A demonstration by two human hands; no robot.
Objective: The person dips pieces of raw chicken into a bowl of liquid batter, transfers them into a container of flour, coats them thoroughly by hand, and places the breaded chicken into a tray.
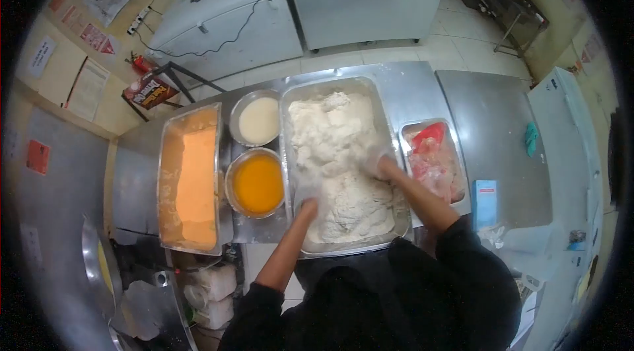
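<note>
A large metal tray (286,153) full of white flour (328,128) stands in front of me, the flour heaped and lumpy. My left hand (307,189), in what looks like a clear plastic glove, is at the tray's left side over the flour. Toward the right side, my right hand (374,161), gloved the same way, is in or just above the flour. Motion smears the fingers of both hands, so their grip is unclear. Flour-coated lumps (356,209) lie near the tray's front; what is inside them is hidden.
Left of the tray are a bowl of pale liquid (259,120), a bowl of orange-yellow liquid (258,184) and a deep pan of orange powder (197,179). On the right stand a smaller tray with raw-looking meat and plastic (432,156), and a blue-and-white box (485,202).
</note>
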